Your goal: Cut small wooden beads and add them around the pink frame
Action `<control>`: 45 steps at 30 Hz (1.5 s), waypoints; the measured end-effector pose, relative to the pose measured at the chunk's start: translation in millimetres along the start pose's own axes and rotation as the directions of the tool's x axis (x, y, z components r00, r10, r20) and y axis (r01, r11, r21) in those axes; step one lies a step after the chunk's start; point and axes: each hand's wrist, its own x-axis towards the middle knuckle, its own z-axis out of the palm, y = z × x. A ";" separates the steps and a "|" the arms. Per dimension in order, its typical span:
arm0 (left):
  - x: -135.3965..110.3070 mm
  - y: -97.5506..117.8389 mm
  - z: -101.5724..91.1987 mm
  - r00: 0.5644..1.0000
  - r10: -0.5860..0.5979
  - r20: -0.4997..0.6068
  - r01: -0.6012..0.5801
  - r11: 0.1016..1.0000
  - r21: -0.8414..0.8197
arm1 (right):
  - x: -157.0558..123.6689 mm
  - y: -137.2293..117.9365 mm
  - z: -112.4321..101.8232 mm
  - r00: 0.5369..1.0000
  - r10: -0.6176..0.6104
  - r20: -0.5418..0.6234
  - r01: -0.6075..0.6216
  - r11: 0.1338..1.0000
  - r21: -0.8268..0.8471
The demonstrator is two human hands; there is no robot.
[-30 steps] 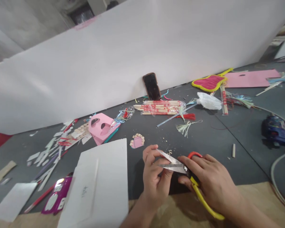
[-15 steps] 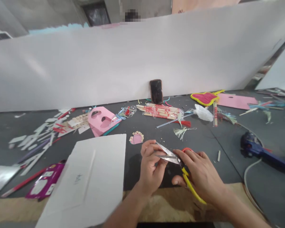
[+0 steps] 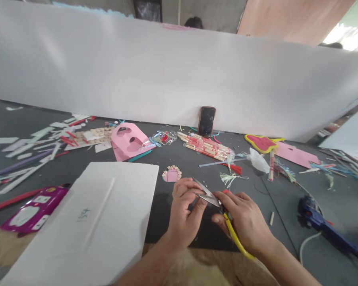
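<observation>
Yellow-handled scissors (image 3: 219, 210) gripped in right hand (image 3: 246, 224), blades slightly apart over dark table (image 3: 271, 186). Left hand (image 3: 183, 210) fingertips pinched at blades; thing between them too small to tell. Handles partly hidden under palm. Since earlier, hands a bit more left. Plastic bag (image 3: 208, 147) holding sticks.

To the left of your hands, the white sheet (image 3: 89, 222) is showing a small handwritten mark in blue ink, too faint to read for certain. The purple package (image 3: 32, 209) further left is carrying white labels, but their print is blurring beyond reading.
</observation>
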 end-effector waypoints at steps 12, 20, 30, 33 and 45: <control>-1.8 -3.7 3.6 0.999 -0.046 0.028 0.045 0.998 0.051 | -12.3 1.4 26.8 0.997 0.077 -0.002 -0.074 0.967 0.246; -3.9 -6.4 4.6 0.994 -0.089 0.069 0.086 0.995 0.052 | -15.5 1.8 32.7 0.991 0.119 0.067 -0.132 0.964 0.229; -1.0 -7.3 0.9 0.997 -0.043 0.061 0.040 0.998 0.045 | -11.0 4.2 25.0 0.994 0.106 0.038 -0.112 0.970 0.214; -1.0 -5.9 0.2 0.998 -0.025 0.056 0.022 0.998 0.056 | -10.2 4.3 22.1 0.993 0.103 0.057 -0.113 0.966 0.233; 1.1 1.6 -1.3 0.987 -0.070 0.147 0.064 0.997 0.049 | -10.9 4.0 27.5 0.994 0.085 0.072 -0.105 0.930 0.352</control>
